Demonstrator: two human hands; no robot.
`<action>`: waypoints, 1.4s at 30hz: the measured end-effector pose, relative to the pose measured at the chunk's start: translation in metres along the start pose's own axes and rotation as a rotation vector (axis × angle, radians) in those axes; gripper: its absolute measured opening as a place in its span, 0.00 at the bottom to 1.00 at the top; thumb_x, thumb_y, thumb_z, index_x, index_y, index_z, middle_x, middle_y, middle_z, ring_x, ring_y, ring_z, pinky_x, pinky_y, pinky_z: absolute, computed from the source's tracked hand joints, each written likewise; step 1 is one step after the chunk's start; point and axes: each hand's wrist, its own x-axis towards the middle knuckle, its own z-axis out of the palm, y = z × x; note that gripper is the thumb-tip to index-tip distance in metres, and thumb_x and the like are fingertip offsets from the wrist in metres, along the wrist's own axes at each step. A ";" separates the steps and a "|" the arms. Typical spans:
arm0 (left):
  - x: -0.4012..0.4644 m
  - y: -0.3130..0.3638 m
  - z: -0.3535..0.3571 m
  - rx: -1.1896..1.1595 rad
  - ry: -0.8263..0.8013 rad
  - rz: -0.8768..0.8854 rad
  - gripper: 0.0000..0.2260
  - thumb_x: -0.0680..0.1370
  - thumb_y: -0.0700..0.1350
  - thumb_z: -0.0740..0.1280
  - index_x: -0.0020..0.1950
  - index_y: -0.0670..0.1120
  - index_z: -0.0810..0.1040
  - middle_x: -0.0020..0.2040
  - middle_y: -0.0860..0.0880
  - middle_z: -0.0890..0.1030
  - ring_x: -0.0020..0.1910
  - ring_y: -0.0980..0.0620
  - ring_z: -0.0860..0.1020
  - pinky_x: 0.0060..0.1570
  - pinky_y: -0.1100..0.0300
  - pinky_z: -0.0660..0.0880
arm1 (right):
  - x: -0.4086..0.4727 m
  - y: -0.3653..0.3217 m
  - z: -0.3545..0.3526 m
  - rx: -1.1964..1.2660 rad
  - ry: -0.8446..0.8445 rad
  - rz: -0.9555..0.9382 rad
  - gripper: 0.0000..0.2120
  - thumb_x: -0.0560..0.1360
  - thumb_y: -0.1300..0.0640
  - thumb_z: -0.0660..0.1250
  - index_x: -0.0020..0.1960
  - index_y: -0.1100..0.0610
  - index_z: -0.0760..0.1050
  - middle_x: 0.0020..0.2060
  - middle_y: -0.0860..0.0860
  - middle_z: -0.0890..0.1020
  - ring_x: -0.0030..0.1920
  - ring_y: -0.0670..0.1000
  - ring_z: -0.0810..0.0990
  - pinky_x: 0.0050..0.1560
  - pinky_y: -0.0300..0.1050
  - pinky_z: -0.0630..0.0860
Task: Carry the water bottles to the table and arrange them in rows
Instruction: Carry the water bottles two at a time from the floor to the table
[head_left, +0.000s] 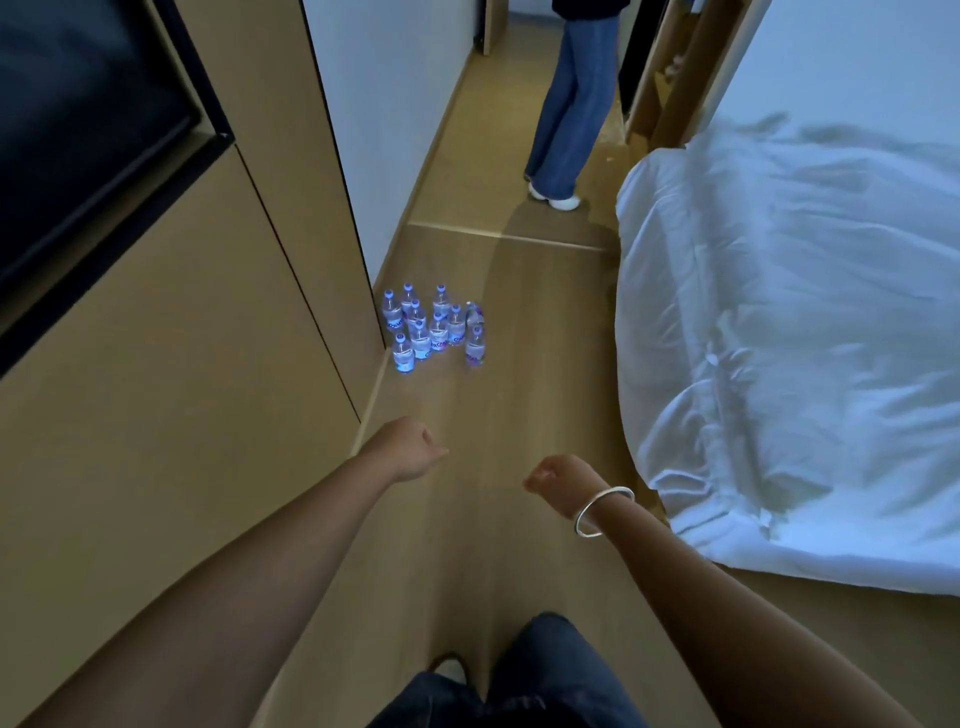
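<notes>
Wooden flooring (524, 322) runs down a narrow passage between tan cabinet panels (171, 364) on the left and a bed with rumpled white bedding (789, 332) on the right. A dark screen (78, 130) is set into the cabinet at upper left. At the far end of the passage a second person in blue jeans (571, 104) and white shoes stands facing away.

A cluster of small water bottles (434, 327) stands upright on the floor near the foot of the cabinet, close to the white wall. They have clear bodies, blue caps and labels, and are packed closely together; there appear to be about ten, though the dim light and overlap make an exact count uncertain. No table is visible from this viewpoint.

Both of the wearer's bare arms reach forward and down toward the bottles. The left hand (410, 447) has its fingers curled in on themselves and holds nothing. The right hand (558, 475) is likewise curled and empty, with a silver bangle (602, 512) on the wrist. Both hands are well short of the bottles. The wearer's dark trouser legs (519, 680) show at the bottom edge.

The step in hand looks like the approach to pick up bottles. To do it well, step closer and crouch, uncurl the fingers, and take the outermost bottles first by the neck or body, so neighbours in the tight cluster are not knocked over.
</notes>
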 end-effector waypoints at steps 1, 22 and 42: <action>0.013 0.002 -0.003 0.003 -0.008 -0.004 0.10 0.74 0.49 0.66 0.36 0.50 0.68 0.40 0.49 0.71 0.39 0.51 0.68 0.40 0.60 0.64 | 0.014 -0.002 -0.006 0.002 -0.004 0.006 0.07 0.75 0.58 0.64 0.39 0.58 0.74 0.40 0.55 0.76 0.42 0.52 0.73 0.44 0.41 0.68; 0.297 0.128 -0.071 -0.095 -0.068 -0.117 0.10 0.74 0.48 0.65 0.35 0.46 0.69 0.36 0.46 0.70 0.37 0.49 0.68 0.39 0.58 0.65 | 0.332 -0.055 -0.196 -0.149 -0.190 -0.001 0.16 0.77 0.55 0.61 0.59 0.64 0.75 0.58 0.61 0.78 0.59 0.59 0.75 0.53 0.43 0.71; 0.564 0.099 -0.134 -0.113 -0.250 -0.213 0.07 0.76 0.47 0.62 0.46 0.44 0.75 0.45 0.49 0.75 0.48 0.49 0.73 0.46 0.60 0.66 | 0.604 -0.131 -0.217 -0.127 -0.312 0.157 0.13 0.77 0.55 0.61 0.54 0.63 0.76 0.44 0.56 0.75 0.45 0.52 0.73 0.46 0.42 0.68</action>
